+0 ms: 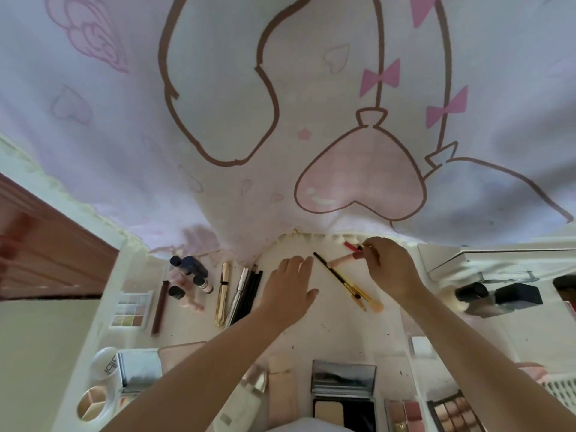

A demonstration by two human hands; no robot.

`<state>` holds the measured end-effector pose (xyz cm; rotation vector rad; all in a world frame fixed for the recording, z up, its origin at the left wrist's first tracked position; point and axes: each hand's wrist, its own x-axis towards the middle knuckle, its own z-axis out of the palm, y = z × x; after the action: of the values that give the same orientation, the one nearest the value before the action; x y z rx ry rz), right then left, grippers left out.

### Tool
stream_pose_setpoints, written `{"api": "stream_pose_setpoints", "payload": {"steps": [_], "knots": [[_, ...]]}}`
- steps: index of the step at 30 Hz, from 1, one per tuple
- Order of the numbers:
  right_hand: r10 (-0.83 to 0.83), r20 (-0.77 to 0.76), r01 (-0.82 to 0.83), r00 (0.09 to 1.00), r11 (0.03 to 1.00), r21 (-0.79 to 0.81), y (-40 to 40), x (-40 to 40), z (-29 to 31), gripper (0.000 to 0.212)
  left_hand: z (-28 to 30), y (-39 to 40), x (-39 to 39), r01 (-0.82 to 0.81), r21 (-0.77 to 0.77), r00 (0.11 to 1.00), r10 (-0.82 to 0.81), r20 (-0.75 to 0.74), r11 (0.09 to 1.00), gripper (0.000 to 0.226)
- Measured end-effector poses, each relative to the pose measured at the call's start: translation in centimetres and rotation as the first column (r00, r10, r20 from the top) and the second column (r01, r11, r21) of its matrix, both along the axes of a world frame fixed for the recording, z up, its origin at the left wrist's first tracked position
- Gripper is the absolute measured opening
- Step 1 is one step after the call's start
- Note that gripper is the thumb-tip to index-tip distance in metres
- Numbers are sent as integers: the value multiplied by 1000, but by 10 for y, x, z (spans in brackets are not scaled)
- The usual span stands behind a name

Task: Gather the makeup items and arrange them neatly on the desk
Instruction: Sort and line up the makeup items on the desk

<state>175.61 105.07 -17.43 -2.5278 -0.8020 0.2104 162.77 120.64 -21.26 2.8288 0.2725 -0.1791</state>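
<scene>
A big pale cloth printed with brown outlines, pink bows and a heart balloon (358, 179) hangs over the far half of my view, its frilled hem meeting the back edge of the white desk (327, 332).

On the desk, largest first: an open mirrored compact (343, 391) at the near edge, an eyeshadow palette (132, 308) at the left, and a row of pencils and tubes (241, 296) lying parallel just left of my left hand (288, 288). That hand lies flat on the desk, fingers straight, holding nothing. Right of it, crossed brushes (349, 283) lie slantwise. My right hand (389, 266) is curled, pinching a pink lip gloss tube (344, 259) at its dark cap end, right at the cloth hem; a small red item (349, 244) sits just behind it.

As I judge it, the step is to lift this tube and bring it over to the row on the left. To do it well I would raise it straight off the desk before swinging left, pass over the brushes rather than through them, and lay it parallel with the pencils, ends in line.

The open room is the bare patch around my flat hand. The hem crowds the back, and dark bottles (498, 294) stand well to the right, so I would keep my elbow in.
</scene>
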Motion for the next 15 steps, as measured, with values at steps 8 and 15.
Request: {"api": "stream_pose_setpoints", "payload": {"steps": [8, 15], "knots": [[-46, -458, 195, 888, 939, 285, 18, -30, 54, 23, 45, -6, 5, 15, -145, 949, 32, 312, 989, 30], [-142, -437, 242, 888, 953, 183, 54, -47, 93, 52, 97, 27, -12, 71, -28, 933, -56, 355, 997, 28]]}}
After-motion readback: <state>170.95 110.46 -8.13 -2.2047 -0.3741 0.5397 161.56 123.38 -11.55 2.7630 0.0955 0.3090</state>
